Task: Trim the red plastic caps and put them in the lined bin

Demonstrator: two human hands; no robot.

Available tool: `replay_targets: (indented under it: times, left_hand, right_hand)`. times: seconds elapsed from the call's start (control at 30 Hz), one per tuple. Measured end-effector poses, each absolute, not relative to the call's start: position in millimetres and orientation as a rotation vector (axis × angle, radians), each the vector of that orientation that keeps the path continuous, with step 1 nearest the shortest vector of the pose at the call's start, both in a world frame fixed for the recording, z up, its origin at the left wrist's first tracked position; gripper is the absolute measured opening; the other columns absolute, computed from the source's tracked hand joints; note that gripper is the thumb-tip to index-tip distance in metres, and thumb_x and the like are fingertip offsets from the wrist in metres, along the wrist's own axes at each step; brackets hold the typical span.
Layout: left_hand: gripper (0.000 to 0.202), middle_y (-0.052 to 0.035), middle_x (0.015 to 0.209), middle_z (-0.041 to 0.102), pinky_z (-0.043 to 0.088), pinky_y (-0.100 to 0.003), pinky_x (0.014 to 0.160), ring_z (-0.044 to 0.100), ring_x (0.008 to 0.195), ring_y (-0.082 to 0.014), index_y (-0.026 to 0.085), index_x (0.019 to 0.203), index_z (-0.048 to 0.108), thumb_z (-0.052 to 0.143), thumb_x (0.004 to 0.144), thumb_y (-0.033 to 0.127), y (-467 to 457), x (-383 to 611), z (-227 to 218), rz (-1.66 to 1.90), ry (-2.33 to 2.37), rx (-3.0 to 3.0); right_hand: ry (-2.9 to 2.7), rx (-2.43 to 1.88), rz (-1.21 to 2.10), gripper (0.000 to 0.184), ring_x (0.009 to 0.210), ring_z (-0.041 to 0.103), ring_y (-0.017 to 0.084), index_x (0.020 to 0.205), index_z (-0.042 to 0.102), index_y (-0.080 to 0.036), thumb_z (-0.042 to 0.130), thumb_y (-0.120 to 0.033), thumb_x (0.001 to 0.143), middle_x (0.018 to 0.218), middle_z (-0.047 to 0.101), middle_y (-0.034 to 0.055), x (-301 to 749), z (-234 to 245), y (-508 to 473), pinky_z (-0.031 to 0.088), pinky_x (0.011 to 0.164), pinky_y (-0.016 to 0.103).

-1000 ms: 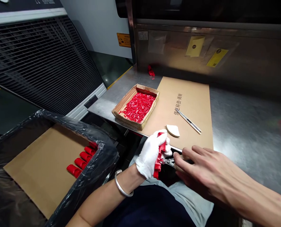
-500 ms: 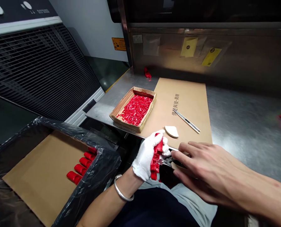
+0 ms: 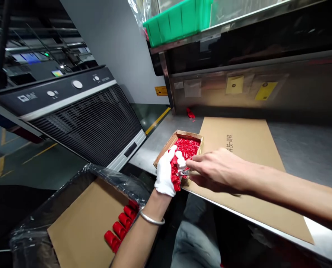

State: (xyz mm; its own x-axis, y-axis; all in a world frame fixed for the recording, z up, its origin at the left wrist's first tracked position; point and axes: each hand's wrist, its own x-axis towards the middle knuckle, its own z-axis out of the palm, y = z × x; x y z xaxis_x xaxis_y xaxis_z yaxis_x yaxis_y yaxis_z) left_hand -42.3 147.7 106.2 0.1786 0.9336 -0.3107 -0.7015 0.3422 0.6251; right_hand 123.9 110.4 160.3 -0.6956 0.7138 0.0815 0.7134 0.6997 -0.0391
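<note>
My left hand (image 3: 163, 175), in a white glove and with a bracelet on the wrist, is closed around a red molded plastic part (image 3: 175, 180). Bare and curled, my right hand (image 3: 217, 170) grips a pair of small cutting pliers (image 3: 184, 172), most of which is hidden by the fingers. The metal jaws meet the side of the red part; whether they are closed on it I cannot tell. Both hands are at the near edge of a shallow cardboard box (image 3: 162, 152) filled with small red plastic scraps (image 3: 188, 146).
A cardboard sheet (image 3: 240, 130) lies on the metal table (image 3: 294, 141). Left and lower stands a bin lined with black plastic (image 3: 110, 176), with several red parts (image 3: 124, 220) on cardboard inside. A louvered machine (image 3: 93, 123) and a green tray (image 3: 179, 22) are farther back.
Both hands, with the red part and the pliers, have moved from the table's front edge to the scrap box. The view has tilted up, bringing in the green tray.
</note>
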Motion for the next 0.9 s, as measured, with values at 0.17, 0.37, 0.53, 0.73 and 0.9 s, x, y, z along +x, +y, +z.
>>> replay_targets:
  times: [0.17, 0.37, 0.53, 0.73, 0.9]
  left_hand:
    - [0.022, 0.0065, 0.057, 0.046, 0.038, -0.018, 0.048, 0.044, 0.045, -0.0052, 0.017, 0.073, 0.048, 0.065, 0.086, 0.021, 199, -53, 109, 1.195, 0.664, 0.56]
    - [0.023, 0.0068, 0.065, 0.053, 0.037, -0.017, 0.048, 0.047, 0.048, -0.0052, 0.018, 0.093, 0.054, 0.073, 0.082, 0.023, 243, -71, 102, 1.334, 0.722, 0.741]
    - [0.028, 0.0025, 0.075, 0.057, 0.045, -0.019, 0.058, 0.053, 0.058, -0.0068, 0.016, 0.109, 0.06, 0.07, 0.085, 0.029, 237, -88, 115, 1.376, 0.694, 0.829]
    - [0.032, 0.0003, 0.083, 0.057, 0.047, -0.021, 0.064, 0.055, 0.064, -0.0078, 0.018, 0.121, 0.062, 0.061, 0.093, 0.033, 186, -73, 141, 1.359, 0.528, 0.912]
    - [0.029, -0.0003, 0.084, 0.056, 0.049, -0.022, 0.065, 0.054, 0.063, -0.008, 0.019, 0.121, 0.064, 0.056, 0.095, 0.031, 169, -54, 149, 1.331, 0.538, 0.914]
  right_hand:
    - [-2.757, -1.283, -0.013, 0.025, 0.064, 0.058, 0.013, 0.091, 0.053, -0.022, 0.04, -0.04, 0.101, 0.079, 0.066, 0.001, 111, 160, 158, 0.024, 0.049, 0.026]
    - [-2.737, -1.34, -0.271, 0.026, 0.072, 0.061, 0.018, 0.096, 0.059, -0.017, 0.04, -0.035, 0.101, 0.089, 0.067, 0.0076, 116, 147, 176, 0.035, 0.059, 0.028]
    - [-2.758, -1.274, -0.601, 0.024, 0.099, 0.057, 0.03, 0.108, 0.063, -0.011, 0.044, -0.02, 0.097, 0.107, 0.064, 0.019, 148, 125, 163, 0.038, 0.086, 0.045]
    - [-2.63, -1.377, -0.716, 0.027, 0.095, 0.054, 0.031, 0.111, 0.062, -0.016, 0.049, -0.031, 0.094, 0.104, 0.062, 0.0143, 204, 106, 138, 0.04, 0.084, 0.046]
    - [-2.337, -1.674, -0.412, 0.041, 0.087, 0.056, 0.03, 0.127, 0.054, -0.021, 0.051, -0.046, 0.094, 0.111, 0.063, 0.0161, 277, 81, 108, 0.043, 0.073, 0.043]
